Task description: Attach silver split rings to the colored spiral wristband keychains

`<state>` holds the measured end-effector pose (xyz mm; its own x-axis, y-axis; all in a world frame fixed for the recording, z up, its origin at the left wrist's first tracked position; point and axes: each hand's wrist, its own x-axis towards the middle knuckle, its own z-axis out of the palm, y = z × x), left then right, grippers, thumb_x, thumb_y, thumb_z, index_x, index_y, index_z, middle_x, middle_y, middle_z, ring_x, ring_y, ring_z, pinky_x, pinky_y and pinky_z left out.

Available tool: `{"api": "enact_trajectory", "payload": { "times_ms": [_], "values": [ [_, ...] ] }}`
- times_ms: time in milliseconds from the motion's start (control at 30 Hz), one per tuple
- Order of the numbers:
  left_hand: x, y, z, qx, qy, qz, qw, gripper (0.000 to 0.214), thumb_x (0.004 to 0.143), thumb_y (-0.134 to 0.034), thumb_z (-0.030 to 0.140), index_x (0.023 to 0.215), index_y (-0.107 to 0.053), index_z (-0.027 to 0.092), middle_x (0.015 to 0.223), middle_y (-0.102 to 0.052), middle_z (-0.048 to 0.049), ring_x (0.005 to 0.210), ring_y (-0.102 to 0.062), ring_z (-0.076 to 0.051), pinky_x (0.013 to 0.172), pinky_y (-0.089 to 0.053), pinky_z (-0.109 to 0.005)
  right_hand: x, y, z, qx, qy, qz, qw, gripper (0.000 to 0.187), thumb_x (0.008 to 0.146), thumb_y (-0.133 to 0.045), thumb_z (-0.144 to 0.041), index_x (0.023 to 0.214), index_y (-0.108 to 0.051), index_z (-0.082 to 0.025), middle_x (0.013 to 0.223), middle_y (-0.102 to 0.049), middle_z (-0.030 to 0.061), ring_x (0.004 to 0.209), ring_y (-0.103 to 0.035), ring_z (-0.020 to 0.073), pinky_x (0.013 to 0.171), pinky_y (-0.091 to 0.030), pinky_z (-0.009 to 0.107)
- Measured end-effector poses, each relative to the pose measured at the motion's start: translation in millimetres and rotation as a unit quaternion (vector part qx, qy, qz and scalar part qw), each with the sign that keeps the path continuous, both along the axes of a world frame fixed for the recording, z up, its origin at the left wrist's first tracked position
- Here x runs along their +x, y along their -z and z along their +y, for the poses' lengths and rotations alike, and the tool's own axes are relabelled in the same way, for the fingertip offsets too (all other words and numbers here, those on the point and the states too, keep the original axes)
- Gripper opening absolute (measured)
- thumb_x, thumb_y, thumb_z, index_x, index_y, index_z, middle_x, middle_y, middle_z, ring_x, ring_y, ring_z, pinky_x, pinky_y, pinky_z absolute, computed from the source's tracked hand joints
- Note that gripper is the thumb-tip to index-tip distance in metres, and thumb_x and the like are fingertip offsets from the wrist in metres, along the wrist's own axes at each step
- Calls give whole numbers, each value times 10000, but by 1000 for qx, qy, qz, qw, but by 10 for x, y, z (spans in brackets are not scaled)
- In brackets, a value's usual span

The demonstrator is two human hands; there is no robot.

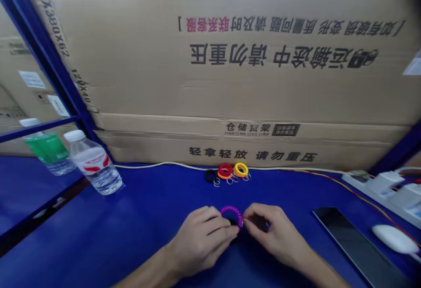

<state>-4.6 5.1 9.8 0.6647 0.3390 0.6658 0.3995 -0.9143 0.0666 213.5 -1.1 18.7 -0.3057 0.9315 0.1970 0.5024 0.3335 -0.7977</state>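
Note:
A magenta plastic spiral key coil (231, 214) stands between my two hands above the blue table top (98, 235). My left hand (203, 240) grips its lower left side, and my right hand (269, 234) pinches its right side, hiding the coil's bottom. Further back lie a black spiral coil (210, 175), a red and orange coil (225, 171) and a yellow and orange coil (240, 169). Small metal split rings (229, 181) sit beside them, out of reach of my fingers.
Two plastic water bottles (94, 163) stand at the left beside a blue shelf post (52, 64). Large cardboard boxes (250, 86) form the back. A cable runs along their base. At the right are a dark tablet (358, 246), a white mouse (394, 238) and a power strip (378, 187).

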Motion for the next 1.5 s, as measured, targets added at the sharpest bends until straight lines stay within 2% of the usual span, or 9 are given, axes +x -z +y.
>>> {"api": "enact_trajectory", "payload": {
  "times_ms": [200, 367, 500, 600, 800, 1033, 1167, 1367, 1500],
  "values": [
    [-3, -44, -18, 31, -4, 21, 999, 208, 890, -598, 143, 1090, -648, 171, 920, -720, -29, 753, -590, -153, 690, -496, -289, -65, 101, 5, -172, 16, 86, 981, 164, 832, -503, -293, 715, -555, -189, 514, -461, -73, 408, -396, 94, 405, -319, 204],
    [-16, -30, 30, -14, -7, 3, 1000, 217, 884, -604, 133, 1093, -644, 174, 927, -717, -33, 754, -573, -163, 671, -493, -288, -48, 102, -63, 86, -5, -106, 991, 187, 905, -476, -237, 813, -635, -203, 735, -613, 6, 655, -551, 144, 629, -400, 240],
    [12, -27, 9, -31, -11, -18, 999, 194, 879, -606, 125, 1061, -649, 176, 908, -715, -34, 740, -574, -158, 666, -493, -282, -28, 107, -119, 159, 20, -213, 964, 278, 946, -416, -243, 743, -602, -207, 696, -601, 10, 607, -543, 143, 601, -347, 252],
    [53, -23, -54, -8, -9, -16, 1000, 189, 879, -591, 121, 1052, -653, 166, 895, -719, -44, 737, -587, -162, 669, -498, -283, -52, 118, -117, 104, 67, -169, 978, 333, 943, -424, -300, 646, -537, -201, 612, -552, -14, 540, -480, 128, 553, -305, 249],
    [62, -24, -67, 69, 9, 16, 997, 157, 904, -554, 162, 1022, -658, 153, 855, -723, -55, 743, -613, -157, 698, -512, -283, -119, 236, -30, -166, 58, 43, 984, 370, 912, -394, -353, 595, -506, -200, 440, -293, -81, 418, -270, 107, 420, -194, 232],
    [-3, -27, 32, 40, 2, 38, 998, 157, 894, -590, 137, 1039, -646, 159, 934, -726, -26, 776, -605, -164, 694, -485, -296, -73, 145, -112, 59, 32, -152, 986, 224, 912, -454, -281, 715, -538, -215, 667, -580, -21, 581, -491, 135, 571, -312, 239],
    [25, -41, -14, 30, 5, 28, 999, 157, 890, -592, 128, 1034, -650, 150, 937, -725, -37, 775, -594, -165, 693, -468, -291, -73, 122, -139, 102, 24, -203, 974, 285, 949, -392, -264, 713, -543, -211, 700, -597, -5, 592, -520, 136, 581, -303, 256],
    [103, -55, -72, 45, 75, 91, 992, 102, 910, -548, 117, 921, -643, 154, 829, -705, -16, 736, -588, -135, 633, -398, -282, -20, 145, 4, -68, 88, -14, 994, 489, 953, -368, -476, 575, -484, -189, 500, -453, -41, 477, -436, 110, 474, -320, 225],
    [-74, -106, 98, -59, 27, 128, 990, 117, 927, -530, 166, 973, -635, 190, 879, -705, -12, 818, -600, -146, 735, -395, -290, 213, 123, 216, -159, 86, 44, 982, 305, 863, -511, -469, 744, -546, -191, 564, -546, -37, 437, -502, 113, 365, -364, 195]
  ]
}}
